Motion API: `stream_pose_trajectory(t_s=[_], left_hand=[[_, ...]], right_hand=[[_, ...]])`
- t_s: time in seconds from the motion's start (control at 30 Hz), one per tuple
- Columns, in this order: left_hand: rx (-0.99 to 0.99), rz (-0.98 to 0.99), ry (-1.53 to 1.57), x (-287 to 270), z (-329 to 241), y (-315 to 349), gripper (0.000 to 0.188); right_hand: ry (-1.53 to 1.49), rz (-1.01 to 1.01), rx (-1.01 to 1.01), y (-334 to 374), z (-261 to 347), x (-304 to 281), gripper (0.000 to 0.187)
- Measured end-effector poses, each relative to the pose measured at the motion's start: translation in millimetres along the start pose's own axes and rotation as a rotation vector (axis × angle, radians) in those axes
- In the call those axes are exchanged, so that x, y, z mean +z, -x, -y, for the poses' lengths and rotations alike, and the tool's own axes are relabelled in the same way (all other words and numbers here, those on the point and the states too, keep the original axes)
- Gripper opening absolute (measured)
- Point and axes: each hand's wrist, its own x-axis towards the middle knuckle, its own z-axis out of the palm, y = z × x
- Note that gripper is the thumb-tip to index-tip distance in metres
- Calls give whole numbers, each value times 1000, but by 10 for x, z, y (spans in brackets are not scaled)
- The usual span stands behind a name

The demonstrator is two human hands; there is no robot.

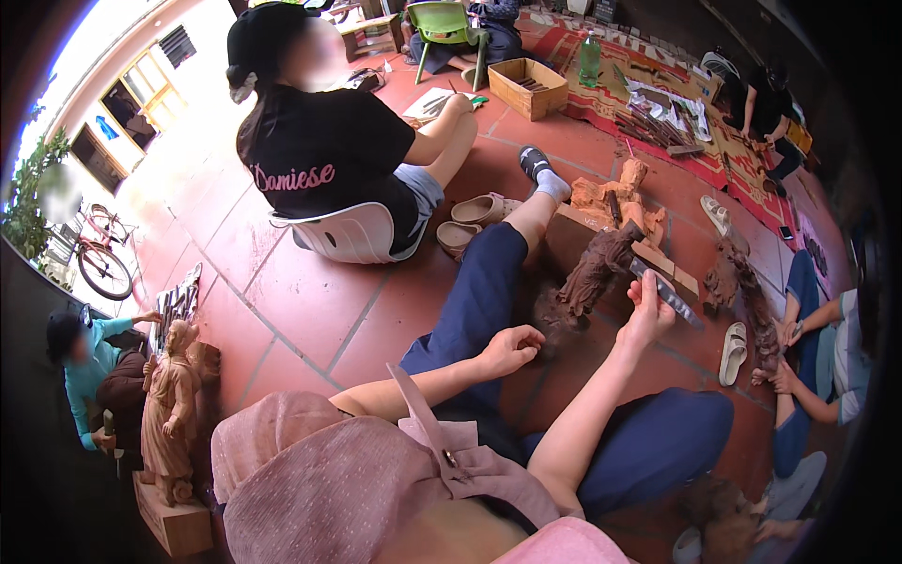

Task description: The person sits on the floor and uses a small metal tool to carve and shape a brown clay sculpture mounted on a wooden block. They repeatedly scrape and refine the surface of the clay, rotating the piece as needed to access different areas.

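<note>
My right hand [648, 310] is raised, its fingers closed on a long, flat dark strip [675, 301] with a row of pale spots. Just beyond it, a dark brown carved wooden figure [598, 268] leans tilted against a wooden block [575, 235]. My left hand [512, 352] hovers short of the figure's lower end, fingers loosely bent and apart, and nothing shows in it. An orange-toned carving [625, 195] lies on the block, with a dark tool on top.
A person in black [329, 141] sits on a white chair [343, 233] ahead. Pale clogs [481, 209] lie by my outstretched leg. Another dark carving [752, 301] and people are at right. A wooden box [528, 89] stands by the red mat [601, 80]. A tall statue [171, 414] is at left.
</note>
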Motion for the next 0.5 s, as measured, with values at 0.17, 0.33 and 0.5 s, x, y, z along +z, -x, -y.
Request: stream_pose_trajectory(t_s=[0.17, 0.33, 0.5], left_hand=[[69, 82, -100, -11, -189, 312, 22], [135, 113, -180, -56, -489, 569, 22], [125, 54, -150, -188, -378, 727, 22]], right_hand=[[-63, -63, 28, 125, 238, -14, 19], [-60, 8, -4, 298, 402, 158, 17], [-56, 118, -42, 408, 283, 327, 13]])
